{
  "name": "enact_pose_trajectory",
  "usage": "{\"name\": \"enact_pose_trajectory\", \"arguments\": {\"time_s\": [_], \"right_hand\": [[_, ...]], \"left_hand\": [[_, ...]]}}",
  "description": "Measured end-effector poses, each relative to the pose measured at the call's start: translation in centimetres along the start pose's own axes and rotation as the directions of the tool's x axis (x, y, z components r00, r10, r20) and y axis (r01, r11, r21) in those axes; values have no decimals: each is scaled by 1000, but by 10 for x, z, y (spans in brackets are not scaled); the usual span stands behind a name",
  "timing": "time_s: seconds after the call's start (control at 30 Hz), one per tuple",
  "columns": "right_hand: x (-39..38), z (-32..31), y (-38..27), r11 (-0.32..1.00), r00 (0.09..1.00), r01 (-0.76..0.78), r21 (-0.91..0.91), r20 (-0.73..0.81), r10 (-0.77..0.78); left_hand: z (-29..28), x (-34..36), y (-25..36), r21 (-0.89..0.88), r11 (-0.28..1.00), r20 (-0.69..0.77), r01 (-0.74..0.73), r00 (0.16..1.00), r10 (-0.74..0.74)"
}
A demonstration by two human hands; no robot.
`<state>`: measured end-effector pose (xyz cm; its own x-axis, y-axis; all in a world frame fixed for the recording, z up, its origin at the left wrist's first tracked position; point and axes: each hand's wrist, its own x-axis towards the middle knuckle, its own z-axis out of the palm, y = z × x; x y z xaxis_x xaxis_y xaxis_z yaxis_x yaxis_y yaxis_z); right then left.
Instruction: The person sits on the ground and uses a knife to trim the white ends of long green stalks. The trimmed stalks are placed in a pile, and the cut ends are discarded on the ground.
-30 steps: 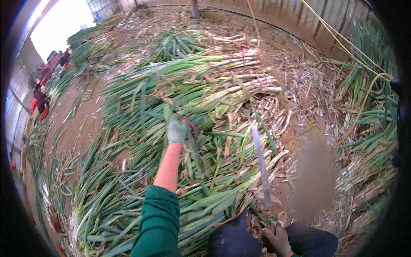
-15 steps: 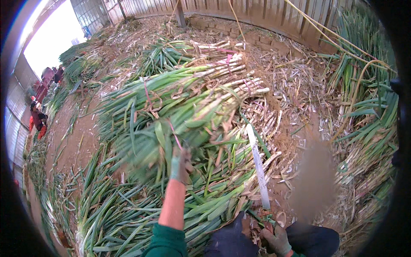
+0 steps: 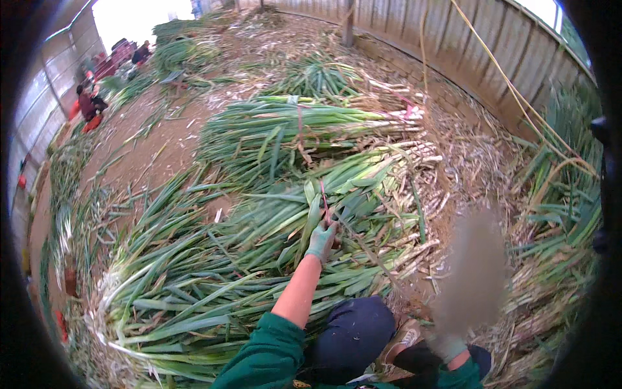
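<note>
My left hand point(image 3: 322, 240), in a pale green glove, is closed on a pink tie point(image 3: 324, 200) that comes off a bundle of green onions point(image 3: 353, 175) with long green leaves and whitish stems. My right hand point(image 3: 448, 348), gloved too, is low on the right, its fingers partly hidden by a grey-brown blur. From it a long, narrow knife point(image 3: 376, 257), seen nearly edge-on, slants up and left, its far end close to my left hand. Under and around my left hand lie loose green onions point(image 3: 259, 285).
Tied green onion bundles point(image 3: 278, 126) lie beyond. More green onions point(image 3: 564, 220) are heaped along the right, below a metal wall point(image 3: 453, 52) with a hanging yellow hose point(image 3: 499, 68). People point(image 3: 91, 104) sit far left. My knee point(image 3: 356, 330) is close below my left hand.
The view has shifted left. The bundle under my left hand, blurred and lifted before, now lies lower on the pile. The knife has swung leftward, its far end now near my left hand.
</note>
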<state>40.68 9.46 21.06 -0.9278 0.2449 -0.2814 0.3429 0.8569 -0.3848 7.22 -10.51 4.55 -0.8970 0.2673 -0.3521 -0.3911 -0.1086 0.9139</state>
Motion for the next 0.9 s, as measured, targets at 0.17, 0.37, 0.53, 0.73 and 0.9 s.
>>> {"name": "enact_pose_trajectory", "arguments": {"time_s": [0.17, 0.37, 0.53, 0.73, 0.9], "right_hand": [[61, -42, 1, 980, 989, 145, -134, 21, -143], [155, -59, 17, 943, 948, 315, -103, 78, -308], [229, -55, 38, 939, 936, 338, -66, 123, -329], [289, 18, 49, 874, 849, 482, 61, 211, -484], [331, 90, -8, 843, 834, 538, 25, 127, -536]], "left_hand": [[-23, -1, -27, -135, 981, 62, 138, 989, -131], [-24, 45, -112, 420, 902, 71, -98, 995, 75], [26, 23, -79, 271, 962, 44, -29, 999, 17], [11, 46, -140, 349, 910, -72, -225, 961, 265], [39, 40, -152, 482, 854, 122, -196, 980, 156]]}}
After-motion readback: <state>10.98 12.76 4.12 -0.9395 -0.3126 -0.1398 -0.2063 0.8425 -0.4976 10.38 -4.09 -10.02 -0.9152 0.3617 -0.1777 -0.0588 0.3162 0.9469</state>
